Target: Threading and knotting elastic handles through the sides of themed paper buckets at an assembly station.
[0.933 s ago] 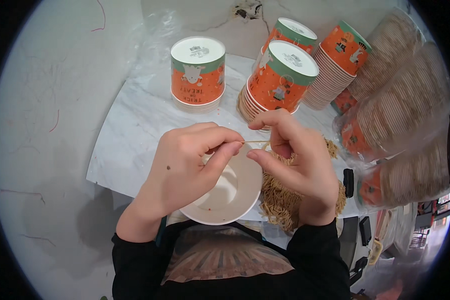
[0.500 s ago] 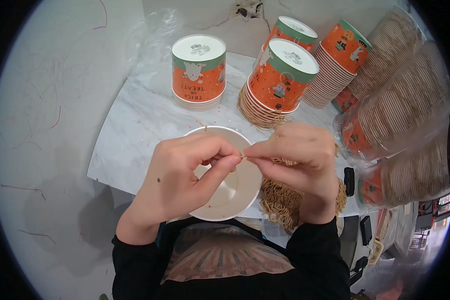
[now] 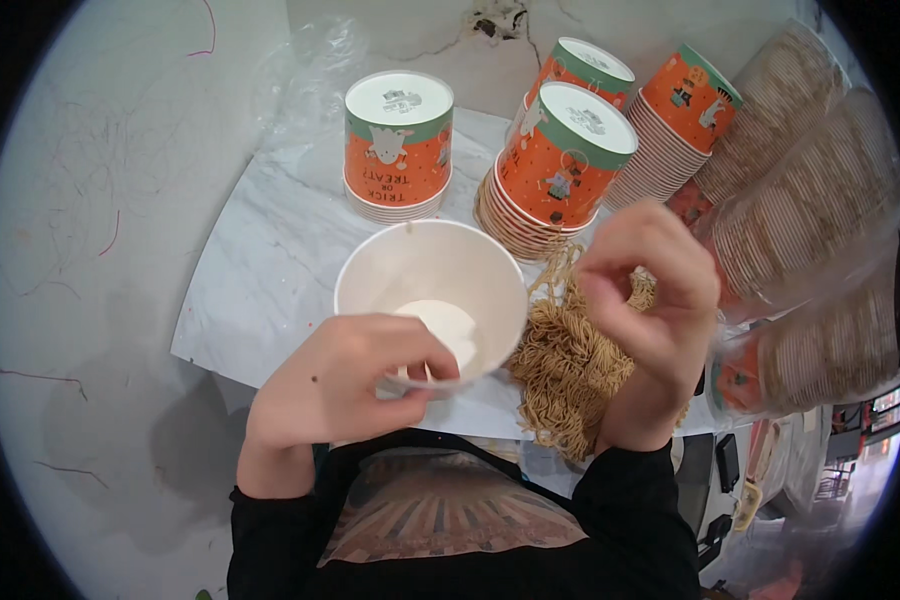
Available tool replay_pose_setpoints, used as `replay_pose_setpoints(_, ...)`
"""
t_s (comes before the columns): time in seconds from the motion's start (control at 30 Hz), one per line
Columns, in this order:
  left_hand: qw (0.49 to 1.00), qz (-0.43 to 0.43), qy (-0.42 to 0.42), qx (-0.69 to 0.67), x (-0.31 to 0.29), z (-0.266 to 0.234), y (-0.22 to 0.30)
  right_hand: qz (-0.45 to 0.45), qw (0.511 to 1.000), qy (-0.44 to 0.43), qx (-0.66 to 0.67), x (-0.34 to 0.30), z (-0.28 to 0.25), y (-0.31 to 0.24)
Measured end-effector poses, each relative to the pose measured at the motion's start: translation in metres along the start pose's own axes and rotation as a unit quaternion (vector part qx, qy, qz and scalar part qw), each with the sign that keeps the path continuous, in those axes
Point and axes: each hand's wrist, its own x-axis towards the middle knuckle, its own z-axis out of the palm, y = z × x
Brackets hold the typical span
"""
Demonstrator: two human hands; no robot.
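Observation:
A white-lined paper tub (image 3: 430,262) tips toward me at the middle, its mouth facing up and toward me. My left hand (image 3: 335,375) pinches the near rim, fingers inside and thumb outside. Beyond its right side lies a tangled heap of tan cords (image 3: 565,375). Over that heap my right hand (image 3: 662,295) is raised, with thumb and forefinger curled together; whether something thin is between them is too small to see. Just behind the tub, an upside-down stack of orange and green paper tubs (image 3: 398,150) stands on the marbled board.
Another upside-down tub stack (image 3: 570,150), with cord around its base, stands behind the cord heap. Plastic-wrapped tub stacks (image 3: 800,190) lean along the right side. A scribbled wall (image 3: 90,250) borders the left. The marbled board (image 3: 235,310) has a near edge by my body.
My hands have parted from a shared pinch above the tub. The left went down to the rim, the right moved right and up, and the tub now tilts toward me.

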Motion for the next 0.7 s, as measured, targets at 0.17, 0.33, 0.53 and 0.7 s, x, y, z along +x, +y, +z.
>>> replay_pose_setpoints(0.17,0.978,-0.038,0.191,-0.071,0.006,0.017,-0.009,-0.014,0.997,-0.079,-0.024,-0.006,0.028,-0.001)
replay_pose_setpoints(0.33,0.963,-0.04,0.228,-0.136,0.004,0.021,-0.012,-0.083,0.99,-0.086,-0.071,-0.005,0.051,0.007)
replay_pose_setpoints(0.53,0.935,-0.052,0.25,-0.244,0.0,0.028,-0.017,-0.124,0.984,-0.077,-0.099,-0.009,0.067,0.009)
replay_pose_setpoints(0.7,0.929,-0.047,0.25,-0.27,0.003,0.03,-0.018,-0.13,0.981,-0.066,-0.125,-0.01,0.07,0.011)
